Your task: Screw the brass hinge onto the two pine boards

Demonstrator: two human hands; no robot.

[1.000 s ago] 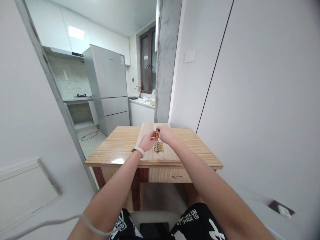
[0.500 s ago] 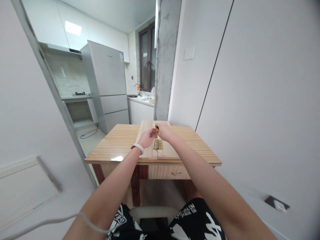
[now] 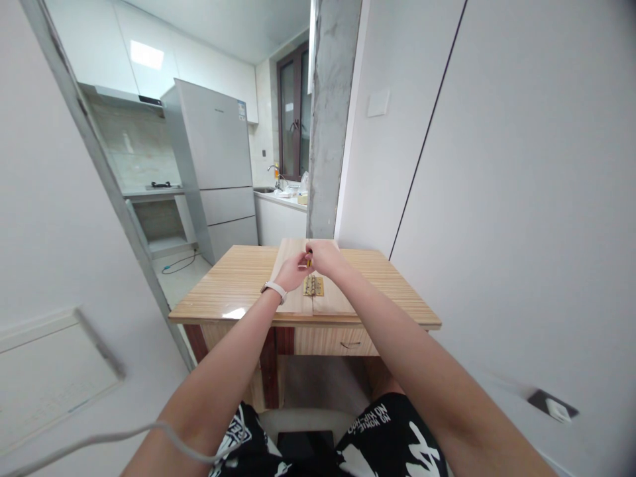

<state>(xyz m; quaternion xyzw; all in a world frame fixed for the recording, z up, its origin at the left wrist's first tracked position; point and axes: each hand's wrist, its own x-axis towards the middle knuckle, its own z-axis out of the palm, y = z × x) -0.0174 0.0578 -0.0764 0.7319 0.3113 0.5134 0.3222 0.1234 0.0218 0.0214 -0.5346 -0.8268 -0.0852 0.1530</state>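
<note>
A brass-coloured hinge [image 3: 313, 286] lies across the seam between two pale wooden boards [image 3: 293, 302] on the table. Just beyond it, my right hand [image 3: 325, 258] wraps from above around a small yellow-and-black screwdriver [image 3: 309, 260]. Most of the handle is hidden by the fingers. My left hand [image 3: 293, 270], with a pale watch band [image 3: 275, 289] at the wrist, comes in from the left, its fingers closed at the same screwdriver. Its tip points down toward the hinge; whether it sits in a screw is too small to tell.
The boards rest on a striped wooden table [image 3: 218, 285] with a drawer [image 3: 338, 342] at its front. A white wall [image 3: 497, 165] rises at the right. A fridge [image 3: 213, 146] and a sink counter [image 3: 281, 222] stand behind. A pale cable [image 3: 124, 436] crosses the lower left.
My right fingers have turned slightly around the screwdriver, covering more of its handle. The hinge and boards stay in place; the view has shifted a little.
</note>
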